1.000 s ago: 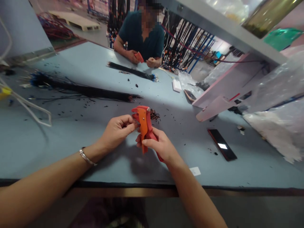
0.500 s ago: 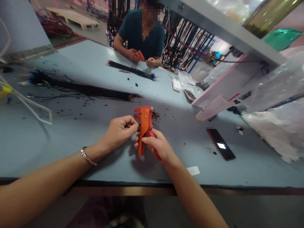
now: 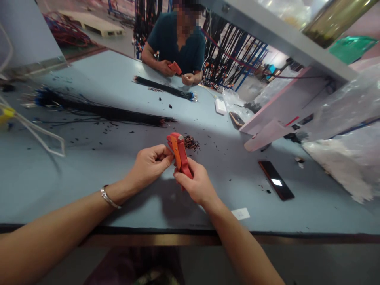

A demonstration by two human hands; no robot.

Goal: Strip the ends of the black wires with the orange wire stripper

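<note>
My right hand [image 3: 196, 180] is wrapped round the handles of a red and orange wire stripper [image 3: 178, 152], which it holds upright over the table. My left hand [image 3: 152, 162] is closed in a pinch just left of the stripper's jaws. What lies between its thumb and forefinger is too small or hidden to make out. Right behind the tool lies a small heap of short dark offcuts [image 3: 191, 143]. Farther back, a long bundle of black wires [image 3: 109, 113] with blue ends at the left rests on the table.
A co-worker [image 3: 178, 43] sits across the table [image 3: 142, 213], holding a red tool [image 3: 175, 67] near a second wire bundle [image 3: 163, 87]. To the right lie a dark phone [image 3: 276, 180], a white label [image 3: 241, 213] and plastic bags [image 3: 341, 146]. A white wire frame [image 3: 44, 134] stands left.
My right hand has turned the wire stripper, so its red side and top now face me more, and its handles have drawn together. My left hand has stayed almost in place.
</note>
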